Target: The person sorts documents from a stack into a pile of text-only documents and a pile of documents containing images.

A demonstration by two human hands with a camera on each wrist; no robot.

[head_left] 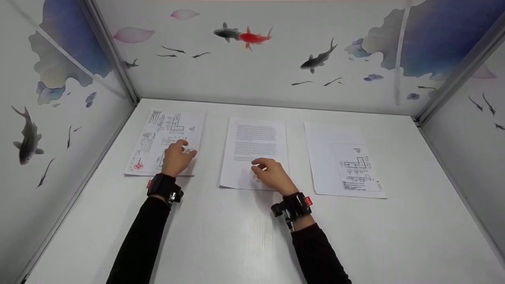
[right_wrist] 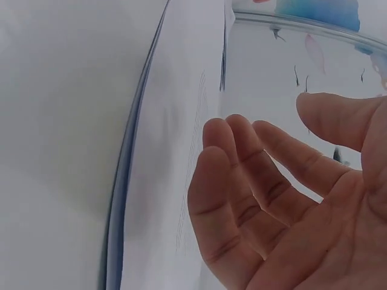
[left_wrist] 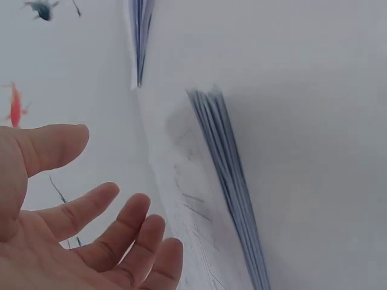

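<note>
Three stacks of paper lie side by side. My left hand hovers over the lower part of the left stack, printed with line drawings and a red stamp. Over the lower right of the middle stack, which bears lines of text, is my right hand. Both hands hold nothing. In the left wrist view, the relaxed left hand shows its fingers apart, beside the layered sheet edges. The right wrist view shows the right hand with gently bent fingers near the middle stack.
To the right lies a third stack with a small drawing on its lower right. The white table is bordered at the back and sides by white panels painted with fish and petals. Each wrist wears a black camera band.
</note>
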